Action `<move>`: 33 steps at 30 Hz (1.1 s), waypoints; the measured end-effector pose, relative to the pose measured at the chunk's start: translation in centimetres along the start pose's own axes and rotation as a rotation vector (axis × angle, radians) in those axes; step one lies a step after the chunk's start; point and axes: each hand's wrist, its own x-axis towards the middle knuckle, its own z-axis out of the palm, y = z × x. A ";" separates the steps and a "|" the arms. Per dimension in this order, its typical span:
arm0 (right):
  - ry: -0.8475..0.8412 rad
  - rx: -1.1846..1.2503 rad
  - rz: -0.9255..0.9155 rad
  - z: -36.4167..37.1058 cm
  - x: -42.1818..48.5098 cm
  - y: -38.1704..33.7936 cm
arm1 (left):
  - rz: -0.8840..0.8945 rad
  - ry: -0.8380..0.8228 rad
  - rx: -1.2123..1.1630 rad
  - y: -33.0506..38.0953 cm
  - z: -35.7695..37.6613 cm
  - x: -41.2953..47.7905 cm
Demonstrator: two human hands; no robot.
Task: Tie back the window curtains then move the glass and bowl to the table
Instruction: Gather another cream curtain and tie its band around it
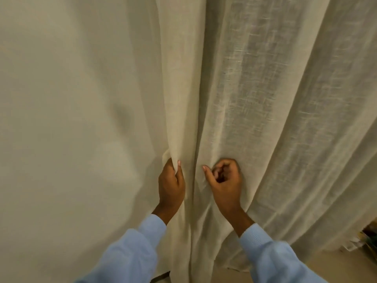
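Cream linen curtains fill the view. The left curtain panel [81, 119] hangs smooth, and the right curtain panel [275, 99] falls in folds. My left hand [171, 184] pinches the inner edge fold of the left panel between thumb and fingers. A little to its right, my right hand [224, 180] has its fingers curled with the thumb stretched toward the fabric between the panels; I see no cloth inside its fist. The glass, bowl and table are out of view.
At the lower right corner the curtain hem ends above a pale floor [326, 266], with some dark and yellow clutter [369, 237] at the frame edge. A small dark patch [161, 277] shows under the hem at the bottom centre.
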 end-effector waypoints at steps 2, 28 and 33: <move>0.009 0.025 -0.012 -0.5 -0.4 -0.5 | -0.036 0.029 0.045 0.2 -0.6 -0.8; -0.078 0.251 -0.038 -1.0 -10.9 -5.2 | 0.094 -0.347 0.233 8.4 -6.8 -6.8; -0.064 0.263 0.017 -0.4 -11.0 -5.9 | 0.100 -0.418 0.063 8.3 -8.2 -7.7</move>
